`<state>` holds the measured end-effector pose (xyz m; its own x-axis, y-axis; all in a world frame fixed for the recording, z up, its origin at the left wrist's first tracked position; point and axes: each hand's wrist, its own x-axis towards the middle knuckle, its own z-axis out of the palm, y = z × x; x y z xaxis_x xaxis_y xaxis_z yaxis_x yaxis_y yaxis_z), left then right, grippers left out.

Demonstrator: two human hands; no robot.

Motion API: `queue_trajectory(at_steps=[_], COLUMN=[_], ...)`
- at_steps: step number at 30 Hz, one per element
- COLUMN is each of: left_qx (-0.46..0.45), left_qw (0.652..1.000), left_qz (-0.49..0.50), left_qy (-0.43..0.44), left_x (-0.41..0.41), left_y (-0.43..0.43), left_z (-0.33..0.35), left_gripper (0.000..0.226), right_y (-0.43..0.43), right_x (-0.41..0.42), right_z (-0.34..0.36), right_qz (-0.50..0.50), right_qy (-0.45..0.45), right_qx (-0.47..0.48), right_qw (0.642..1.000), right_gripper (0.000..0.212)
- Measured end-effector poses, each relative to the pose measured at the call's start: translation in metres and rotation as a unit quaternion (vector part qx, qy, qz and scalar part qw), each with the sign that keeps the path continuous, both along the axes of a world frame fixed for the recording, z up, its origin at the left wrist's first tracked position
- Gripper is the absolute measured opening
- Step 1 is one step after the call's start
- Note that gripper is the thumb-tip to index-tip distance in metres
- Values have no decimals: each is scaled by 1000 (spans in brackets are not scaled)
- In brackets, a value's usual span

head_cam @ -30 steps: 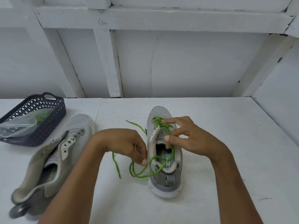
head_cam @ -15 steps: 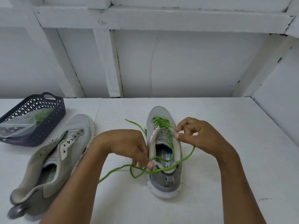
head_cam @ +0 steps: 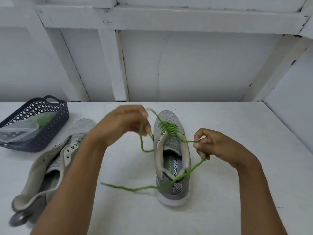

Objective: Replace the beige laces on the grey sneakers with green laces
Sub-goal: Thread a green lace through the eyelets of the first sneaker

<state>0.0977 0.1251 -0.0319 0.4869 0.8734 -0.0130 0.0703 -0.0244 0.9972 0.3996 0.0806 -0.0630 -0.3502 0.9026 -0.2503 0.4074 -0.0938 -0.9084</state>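
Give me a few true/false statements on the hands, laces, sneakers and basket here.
1. The left hand and right hand each hold the green lace. True.
2. The left sneaker is laced in green. False: its visible eyelets are empty.
3. The basket sits right of both sneakers. False: it is at the far left.
4. The right sneaker stands upright, toe pointing away from the person. True.

Your left hand (head_cam: 122,124) is smeared, fingertips (head_cam: 145,114) indistinct where the green lace (head_cam: 169,128) meets them. Its loose tail blurs out. Your left forearm (head_cam: 81,175) covers the middle of the unlaced sneaker (head_cam: 42,172). Basket (head_cam: 55,119) cut by the left edge; what the plastic bag (head_cam: 20,128) holds is too hazy to name. Insole print (head_cam: 175,167) partly hidden.
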Motion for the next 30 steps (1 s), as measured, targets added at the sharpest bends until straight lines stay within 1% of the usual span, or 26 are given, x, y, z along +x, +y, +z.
queue_trajectory(at_steps=[1, 2, 3, 7, 9, 10, 11, 12, 14, 15, 17, 19, 20, 21, 22, 24, 26, 28, 29, 30], left_qx=[-17, -33, -45, -111, -136, -141, -139, -131, -101, -83, -54, -34, -28, -23, -20, -14, -9, -3, -1, 2], left_qw=[995, 986, 976, 952, 942, 942, 946, 955, 976, 985, 995, 998, 998, 998, 998, 998, 998, 995, 993, 991], left_qz=[54, 101, 135, 194, 213, 216, 213, 202, 166, 141, 86, 34, 15, 5, 5, 20, 22, -7, -31, -56], left_qy=[-76, -132, -163, -211, -220, -215, -201, -175, -96, -55, 6, 50, 62, 65, 63, 54, 65, 96, 111, 122], left_x=[-2, -5, -5, -1, 0, 1, 0, -1, 0, 1, 5, 8, 10, 10, 8, 2, -5, -7, -6, -5], left_y=[4, 9, 12, 13, 12, 11, 11, 12, 11, 9, 7, 4, 2, 1, 0, 0, 0, 0, -1, -2], left_z=[1, 1, 1, -10, -13, -13, -12, -11, -7, -4, 1, 6, 8, 10, 12, 15, 16, 16, 17, 18], left_gripper=[25, 28, 30, 24, 18, 16, 16, 18, 23, 26, 27, 25, 23, 23, 23, 25, 26, 26, 27, 28], right_y=[0, 0, 0, 3, 4, 4, 4, 5, 6, 8, 14, 22, 25, 27, 28, 30, 31, 32, 32, 31], right_x=[0, -1, -1, 0, 1, 3, 2, 0, -14, -24, -49, -69, -75, -78, -79, -78, -75, -76, -79, -83], right_z=[-1, -2, -3, -4, -4, -4, -3, 0, 7, 10, 18, 25, 29, 31, 34, 35, 35, 37, 38, 39], right_qz=[14, 33, 49, 60, 48, 40, 27, 13, -21, -36, -52, -36, -25, -17, -16, -37, -55, -20, 8, 34], right_qy=[-8, -15, -22, -40, -47, -52, -54, -50, -11, 10, 6, -23, -36, -45, -51, -54, -48, -74, -89, -96], right_qx=[-9, -20, -28, -48, -49, -40, -16, 17, 99, 136, 191, 210, 209, 208, 207, 218, 234, 248, 247, 245], right_qw=[1000, 999, 998, 996, 996, 997, 998, 998, 995, 990, 980, 977, 977, 977, 977, 974, 970, 966, 965, 964], right_gripper=[7, 10, 13, 15, 9, 4, 7, 16, 30, 33, 36, 37, 32, 22, 13, 13, 8, 30, 37, 37])
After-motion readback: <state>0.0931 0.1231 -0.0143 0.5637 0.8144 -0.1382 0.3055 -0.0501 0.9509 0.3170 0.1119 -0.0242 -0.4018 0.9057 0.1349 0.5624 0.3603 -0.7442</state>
